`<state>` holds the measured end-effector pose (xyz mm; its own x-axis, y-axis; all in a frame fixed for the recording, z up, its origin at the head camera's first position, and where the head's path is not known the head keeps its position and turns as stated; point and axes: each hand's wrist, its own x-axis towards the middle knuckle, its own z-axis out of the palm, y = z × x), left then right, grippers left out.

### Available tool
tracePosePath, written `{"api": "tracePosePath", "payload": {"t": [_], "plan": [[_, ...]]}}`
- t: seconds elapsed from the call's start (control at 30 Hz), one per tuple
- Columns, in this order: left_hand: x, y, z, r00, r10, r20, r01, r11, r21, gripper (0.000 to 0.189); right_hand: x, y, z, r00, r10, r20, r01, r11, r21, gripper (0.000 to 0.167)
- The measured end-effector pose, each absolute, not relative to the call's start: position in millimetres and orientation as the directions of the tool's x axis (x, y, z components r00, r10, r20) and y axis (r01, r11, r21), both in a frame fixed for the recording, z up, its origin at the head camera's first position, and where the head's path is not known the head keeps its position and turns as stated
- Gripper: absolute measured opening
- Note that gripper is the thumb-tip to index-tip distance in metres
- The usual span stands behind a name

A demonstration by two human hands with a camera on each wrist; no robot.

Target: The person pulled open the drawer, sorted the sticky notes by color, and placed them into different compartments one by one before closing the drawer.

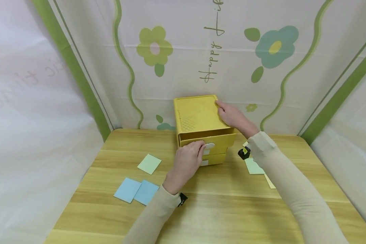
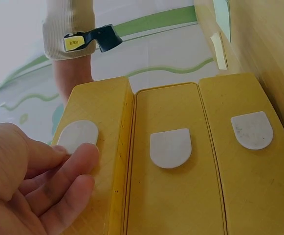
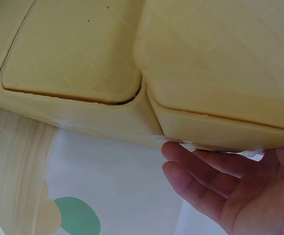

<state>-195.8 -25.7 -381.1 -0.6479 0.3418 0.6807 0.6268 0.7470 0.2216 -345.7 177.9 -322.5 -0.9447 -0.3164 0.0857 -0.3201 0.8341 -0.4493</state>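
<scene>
A yellow drawer cabinet (image 1: pixel 198 110) stands at the back of the table, its top drawer (image 1: pixel 222 142) pulled partly out. My left hand (image 1: pixel 186 161) pinches that drawer's white handle (image 2: pixel 79 135) between thumb and fingers. The middle drawer (image 2: pixel 171 196) and bottom drawer (image 2: pixel 254 178) are closed, each with a white tab handle. At the cabinet's upper right edge rests my right hand (image 1: pixel 231 115), steadying against the side. In the right wrist view its fingers (image 3: pixel 200 171) touch the side wall, fairly straight. The drawer's inside is mostly hidden.
Left of the cabinet lie a pale green paper square (image 1: pixel 149 164) and two blue ones (image 1: pixel 127 190). On the right, another pale green square (image 1: pixel 253 166) and a yellow one (image 1: pixel 270 182) lie partly under the right arm. A printed curtain (image 1: pixel 183 67) hangs behind the table.
</scene>
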Motion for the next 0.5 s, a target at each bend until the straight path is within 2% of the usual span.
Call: {"api": "tracePosePath", "payload": {"t": [0.3,0.5], "plan": [[-190,-25,-382,-0.656,0.345,0.671,0.622,0.751,0.222,0.011,-345,178,-323,-0.946,-0.312,0.087,-0.316,0.833,-0.453,0.053],[-184,-24,-381,-0.639,0.355,0.682,0.625,0.757,0.191,0.009,-347,177,-323,-0.948,-0.305,0.088,-0.310,0.831,-0.462,0.054]]}}
